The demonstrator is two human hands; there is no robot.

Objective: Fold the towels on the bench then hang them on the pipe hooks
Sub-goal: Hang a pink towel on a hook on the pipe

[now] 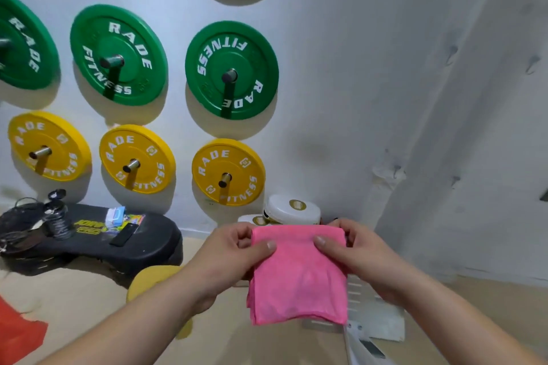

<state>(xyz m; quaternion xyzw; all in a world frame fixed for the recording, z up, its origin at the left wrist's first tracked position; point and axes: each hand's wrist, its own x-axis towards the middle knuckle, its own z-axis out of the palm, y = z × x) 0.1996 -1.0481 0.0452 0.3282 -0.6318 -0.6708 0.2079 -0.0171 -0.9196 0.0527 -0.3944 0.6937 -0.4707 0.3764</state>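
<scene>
A folded pink towel [299, 278] hangs in the air in front of me, held by its top edge. My left hand [234, 252] pinches its upper left corner, thumb on the front. My right hand [353, 249] pinches the upper right corner the same way. Small hooks [452, 52] stick out of the white wall on the right, with two more hooks [396, 170] lower down. An orange cloth [17, 332] shows at the bottom left edge.
Green [231, 69] and yellow weight plates [226, 172] hang on pegs on the wall ahead. A black bench pad [98, 243] at left carries a bottle, a phone and small packets. White round containers [292, 210] sit by the wall behind the towel. A white metal frame [373, 317] lies below.
</scene>
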